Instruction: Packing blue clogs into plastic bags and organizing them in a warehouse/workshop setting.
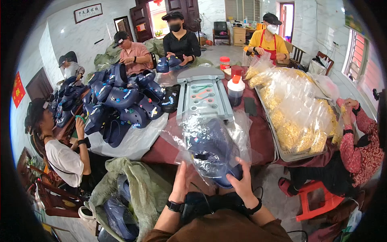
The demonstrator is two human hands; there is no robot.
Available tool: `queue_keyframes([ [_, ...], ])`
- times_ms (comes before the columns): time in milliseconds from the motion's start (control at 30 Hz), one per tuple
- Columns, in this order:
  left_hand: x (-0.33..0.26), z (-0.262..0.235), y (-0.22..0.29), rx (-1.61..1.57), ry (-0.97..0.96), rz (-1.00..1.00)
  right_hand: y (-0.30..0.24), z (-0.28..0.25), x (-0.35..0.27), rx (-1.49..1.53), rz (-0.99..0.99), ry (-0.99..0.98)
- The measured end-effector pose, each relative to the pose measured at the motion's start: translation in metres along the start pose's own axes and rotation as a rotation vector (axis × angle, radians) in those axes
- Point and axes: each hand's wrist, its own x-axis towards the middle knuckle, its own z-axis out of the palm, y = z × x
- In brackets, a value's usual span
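A pair of navy blue clogs in a clear plastic bag is in front of me, over the table's near edge. My right hand grips the lower right side of the clogs, thumb on top and fingers hidden beneath. My left hand is at the bag's lower left, its visible fingers stretched upward along the plastic; whether it bears any weight is unclear. Just beyond the bag, a grey plastic stand with a row of round holes lies on the dark red tablecloth.
A heap of navy clogs covers the table's left. On the right, a metal tray holds several bags of yellow pieces. A red-topped bottle stands between. Left of my legs sits a green sack with bagged clogs. Several people work around.
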Motion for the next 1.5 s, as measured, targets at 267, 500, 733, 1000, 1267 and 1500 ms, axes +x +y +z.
queue_keyframes([
  [267,-0.01,0.006,-0.021,-0.142,-0.21,-0.005,-0.035,0.016,-0.004,-0.084,-0.084,-0.086],
  [500,-0.022,0.031,0.005,0.22,-0.307,-0.224,-0.044,0.015,-0.008,-0.246,-0.269,-0.037],
  [733,0.004,-0.003,0.009,0.569,-0.663,-0.239,-0.038,0.014,-0.009,-0.262,-0.25,0.006],
  [1000,-0.003,-0.013,0.013,0.378,-0.192,-0.066,-0.039,0.013,-0.006,-0.21,-0.291,-0.407],
  [1267,-0.029,-0.02,0.002,0.667,0.147,0.335,-0.028,0.021,0.0,-0.271,-0.171,-0.44],
  [1500,-0.068,0.032,0.022,1.329,0.094,0.725,-0.022,0.023,-0.002,-0.289,-0.135,-0.418],
])
